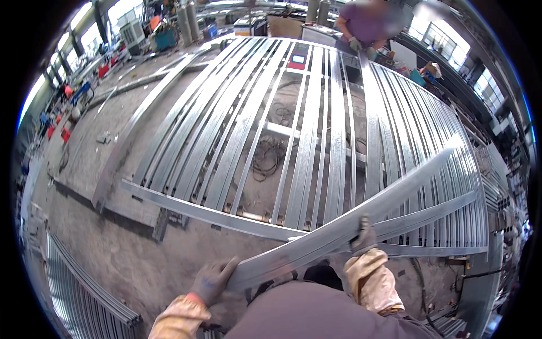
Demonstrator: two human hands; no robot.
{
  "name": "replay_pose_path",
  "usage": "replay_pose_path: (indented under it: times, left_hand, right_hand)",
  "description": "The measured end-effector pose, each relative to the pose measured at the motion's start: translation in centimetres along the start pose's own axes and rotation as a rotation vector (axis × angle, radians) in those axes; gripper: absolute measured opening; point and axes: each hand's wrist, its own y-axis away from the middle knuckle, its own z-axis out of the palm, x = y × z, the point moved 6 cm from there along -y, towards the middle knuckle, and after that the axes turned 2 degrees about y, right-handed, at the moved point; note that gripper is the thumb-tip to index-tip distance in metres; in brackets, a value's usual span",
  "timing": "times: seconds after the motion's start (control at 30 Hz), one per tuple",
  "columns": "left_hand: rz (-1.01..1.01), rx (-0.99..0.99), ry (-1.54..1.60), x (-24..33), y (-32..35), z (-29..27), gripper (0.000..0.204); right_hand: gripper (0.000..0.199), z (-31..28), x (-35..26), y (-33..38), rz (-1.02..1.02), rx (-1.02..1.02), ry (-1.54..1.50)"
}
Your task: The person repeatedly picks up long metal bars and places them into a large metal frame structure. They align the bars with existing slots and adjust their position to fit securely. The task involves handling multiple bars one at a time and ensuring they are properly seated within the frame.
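A long, shiny metal profile [333, 229] lies slanted across the front of me, its near end low on the left and its far end up on the right. My left hand [212, 278], in a grey glove, is closed on the near end. Further along, my right hand [365, 237], also gloved, grips the same profile at its edge, thumb up. Its far part passes over a big metal frame [217, 216] filled with parallel metal slats [302, 186]. Another loose profile [429, 216] lies across the slats to the right. Fingers under the profile are hidden.
Across the frame, a person in a purple shirt [364, 25] has gloved hands at a slat's far end. A red device with a lit screen [297, 60] sits between slats. Cables [268, 155] lie on the floor below. Stacked profiles [84, 288] stand at the lower left.
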Motion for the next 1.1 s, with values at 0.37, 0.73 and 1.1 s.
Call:
replay_pose_path:
  times: [0.37,0.73,1.1]
  left_hand:
    - [-0.525,0.181,0.118,-1.1,9.2,4.2,0.084]
    - [-0.571,0.304,0.494,1.0,-22.6,4.6,0.098]
    - [-0.619,0.311,0.371,-3.4,-29.9,8.0,0.113]
  right_hand:
    - [0.036,26.0,10.3,-5.4,0.155,-0.428,0.145]
    - [0.076,36.4,5.1,-42.7,-0.114,-0.228,0.373]
    - [0.054,38.9,3.4,-49.3,-0.291,-0.086,0.564]
